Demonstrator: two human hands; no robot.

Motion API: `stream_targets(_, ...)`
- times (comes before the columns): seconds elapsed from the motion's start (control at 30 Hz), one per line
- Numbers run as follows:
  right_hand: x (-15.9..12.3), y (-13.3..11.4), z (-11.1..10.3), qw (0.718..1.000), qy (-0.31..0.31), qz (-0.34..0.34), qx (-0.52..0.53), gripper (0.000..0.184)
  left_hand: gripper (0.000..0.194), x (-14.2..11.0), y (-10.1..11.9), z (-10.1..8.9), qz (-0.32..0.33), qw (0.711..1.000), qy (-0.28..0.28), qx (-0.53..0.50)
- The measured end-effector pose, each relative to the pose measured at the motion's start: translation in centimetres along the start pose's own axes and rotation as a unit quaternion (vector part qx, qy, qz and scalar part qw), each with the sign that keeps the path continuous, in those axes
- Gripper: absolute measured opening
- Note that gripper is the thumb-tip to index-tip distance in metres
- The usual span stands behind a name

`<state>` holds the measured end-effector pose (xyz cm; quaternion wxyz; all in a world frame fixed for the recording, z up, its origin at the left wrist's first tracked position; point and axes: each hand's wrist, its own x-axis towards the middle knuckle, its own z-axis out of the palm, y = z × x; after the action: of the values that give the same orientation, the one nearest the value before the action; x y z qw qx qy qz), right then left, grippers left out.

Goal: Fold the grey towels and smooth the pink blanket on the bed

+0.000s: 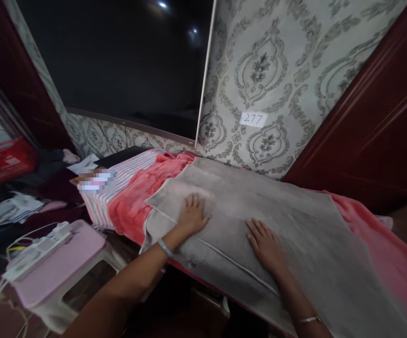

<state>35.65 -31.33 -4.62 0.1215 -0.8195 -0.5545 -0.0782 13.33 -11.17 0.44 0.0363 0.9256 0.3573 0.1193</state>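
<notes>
A large grey cloth (231, 197) lies spread over a pink-red plush blanket (136, 192). On the cloth's left part rests my left hand (192, 215), palm down with its fingers spread. My right hand (267, 244) is flat on the same cloth, nearer its middle, fingers stretched out. Neither hand grips anything. A pale raised seam or fold runs slantwise across the cloth, between my hands and its front edge. The cloth's left edge looks uneven and hangs down a little at the front corner.
To the left stands a pink-topped stool (80, 251) bearing a power strip (43, 251) with trailing cables. Striped fabric (133, 169) lies left of the blanket. Behind are a large dark television (129, 61) and a paper label (253, 119) on the wall. A red bag (8, 159) sits far left.
</notes>
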Motion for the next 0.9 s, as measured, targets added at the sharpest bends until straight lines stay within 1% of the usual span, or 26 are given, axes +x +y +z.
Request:
stream_targets(0.07,0.4,0.3,0.0,1.000,0.002,-0.005,0.009,0.052,0.073,-0.9,-2.1,-0.5,-0.029,0.999,-0.023,0.008)
stream_targets(0.13,1.6,0.7,-0.3,1.000,0.002,-0.011,0.027,0.050,0.072,-1.5,-3.7,-0.8,-0.039,0.999,-0.028,0.010)
stream_targets(0.2,3.8,0.7,-0.8,0.998,0.009,-0.018,0.056,0.047,0.072,-1.8,-4.6,-0.7,-0.041,0.999,-0.024,0.006)
stream_targets(0.27,6.9,-0.1,-1.3,0.996,0.023,-0.035,0.085,0.045,0.073,-1.8,-5.0,-0.2,-0.040,0.999,-0.014,-0.001)
stream_targets(0.33,10.6,-1.6,-1.7,0.993,0.028,-0.055,0.102,0.044,0.074,-1.9,-5.2,0.3,-0.036,0.999,-0.003,-0.012)
stream_targets(0.43,16.6,-4.8,-1.7,0.993,0.008,-0.061,0.103,0.042,0.075,-2.0,-5.4,1.0,-0.029,0.999,0.013,-0.029)
stream_targets(0.5,20.3,-6.9,-1.2,0.994,-0.008,-0.049,0.095,0.042,0.074,-2.0,-5.5,1.2,-0.029,0.999,0.018,-0.036)
stream_targets(0.6,24.9,-9.3,0.1,0.996,-0.023,-0.037,0.082,0.041,0.075,-2.1,-5.5,1.0,-0.030,0.998,0.010,-0.045)
stream_targets(0.73,29.4,-11.5,1.8,0.997,-0.041,-0.027,0.065,0.039,0.077,-2.1,-5.6,0.7,-0.028,0.997,-0.007,-0.066)
stream_targets(0.8,30.8,-12.3,2.5,0.997,-0.048,-0.026,0.056,0.037,0.078,-2.1,-5.7,0.8,-0.027,0.997,-0.012,-0.074)
stream_targets(0.9,32.0,-13.0,3.2,0.998,-0.053,-0.025,0.040,0.038,0.080,-2.2,-6.0,1.2,-0.020,0.996,-0.008,-0.084)
